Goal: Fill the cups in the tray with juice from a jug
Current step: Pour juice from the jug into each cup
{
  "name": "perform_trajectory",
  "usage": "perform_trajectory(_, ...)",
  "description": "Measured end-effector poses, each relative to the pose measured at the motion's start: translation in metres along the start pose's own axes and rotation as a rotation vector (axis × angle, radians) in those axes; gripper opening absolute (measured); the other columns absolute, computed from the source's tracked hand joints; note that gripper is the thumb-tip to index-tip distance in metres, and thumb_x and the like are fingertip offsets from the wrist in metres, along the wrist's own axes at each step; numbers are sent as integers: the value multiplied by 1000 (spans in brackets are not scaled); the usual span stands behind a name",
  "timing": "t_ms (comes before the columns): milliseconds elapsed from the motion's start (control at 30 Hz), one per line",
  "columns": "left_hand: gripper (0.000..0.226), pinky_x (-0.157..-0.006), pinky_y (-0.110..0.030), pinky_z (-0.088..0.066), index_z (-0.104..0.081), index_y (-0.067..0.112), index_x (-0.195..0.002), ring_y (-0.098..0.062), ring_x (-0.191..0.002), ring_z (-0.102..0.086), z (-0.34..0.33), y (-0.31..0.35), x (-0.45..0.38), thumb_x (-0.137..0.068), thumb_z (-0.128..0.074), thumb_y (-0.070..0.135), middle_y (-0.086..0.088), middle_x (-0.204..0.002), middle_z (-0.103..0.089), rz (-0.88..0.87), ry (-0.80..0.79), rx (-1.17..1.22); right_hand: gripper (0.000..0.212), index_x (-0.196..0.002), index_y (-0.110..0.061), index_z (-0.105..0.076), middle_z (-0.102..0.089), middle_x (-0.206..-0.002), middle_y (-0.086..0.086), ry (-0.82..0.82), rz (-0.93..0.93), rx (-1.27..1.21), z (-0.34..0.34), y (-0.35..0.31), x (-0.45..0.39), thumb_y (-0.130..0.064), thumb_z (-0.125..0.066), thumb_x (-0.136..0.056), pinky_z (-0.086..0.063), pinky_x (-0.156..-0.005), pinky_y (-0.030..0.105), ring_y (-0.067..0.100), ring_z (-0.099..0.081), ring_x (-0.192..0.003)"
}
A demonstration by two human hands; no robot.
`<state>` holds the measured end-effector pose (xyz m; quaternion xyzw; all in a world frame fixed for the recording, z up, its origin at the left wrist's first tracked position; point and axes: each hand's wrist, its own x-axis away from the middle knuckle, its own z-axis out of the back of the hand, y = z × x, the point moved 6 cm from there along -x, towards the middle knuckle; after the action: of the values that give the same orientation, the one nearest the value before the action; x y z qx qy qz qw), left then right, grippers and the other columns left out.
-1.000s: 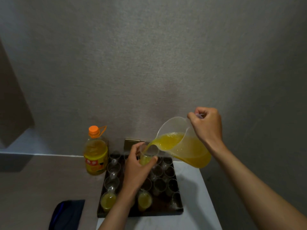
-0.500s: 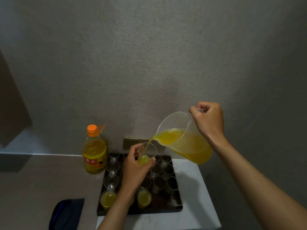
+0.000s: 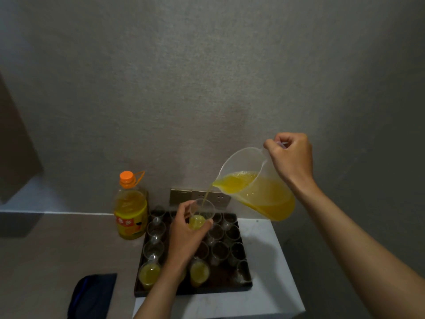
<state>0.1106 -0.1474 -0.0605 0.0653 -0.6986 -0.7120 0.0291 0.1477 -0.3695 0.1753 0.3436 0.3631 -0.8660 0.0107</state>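
Note:
My right hand grips the handle of a clear plastic jug, tilted left and about half full of orange juice. A thin stream runs from its spout into a clear cup, partly full, that my left hand holds up above the dark tray. The tray holds several clear cups. Two at its front edge, a left cup and a middle cup, contain juice; the others look empty. My left forearm hides part of the front row.
An orange-capped juice bottle stands left of the tray against the wall. A wall socket plate is behind the tray. The tray rests on a small white table. A dark blue pouch lies at lower left.
The jug and my right hand have risen a little, and the held cup has drawn away from the spout. The juice level in the held cup has risen.

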Motion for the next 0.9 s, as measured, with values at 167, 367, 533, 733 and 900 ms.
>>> perform_trajectory(167,55,-78,-11,-46,-57,41,-117,15,-104,-58,0,-2,1,-76,-88,21,24,-115,-65,3,-2,-7,41,-51,-16,-36,-27,-45,-9,-7,-6,-10,1,-2,-1,-21,-67,-78,-24,-51,28,7,-27,-46)
perform_trajectory(367,54,-79,-13,-44,-57,42,-115,21,-102,-55,1,-2,2,-76,-88,22,28,-111,-63,9,-2,-13,38,-51,-15,-39,-28,-46,-8,-7,0,-12,0,-2,-2,-25,-66,-76,-27,-51,29,8,-28,-47)
perform_trajectory(533,53,-74,-10,-46,-56,42,-115,22,-97,-56,2,1,2,-78,-87,19,25,-111,-64,5,-9,-8,35,-52,-14,-38,-27,-47,-7,-6,20,-13,-1,-3,-4,-27,-62,-73,-25,-51,29,6,-28,-48)
perform_trajectory(733,53,-72,-10,-47,-56,43,-115,21,-100,-55,3,3,2,-78,-87,21,23,-114,-63,-1,-11,-9,36,-53,-13,-38,-28,-47,-7,2,20,8,0,-4,-4,-26,-63,-75,-25,-50,29,6,-30,-45)
perform_trajectory(900,52,-69,-3,-48,-57,40,-116,18,-100,-57,3,4,2,-78,-87,19,18,-115,-64,-14,-12,-9,39,-51,-15,-38,-28,-47,-7,-6,28,9,-2,-5,-2,-22,-65,-77,-25,-50,28,7,-29,-47)
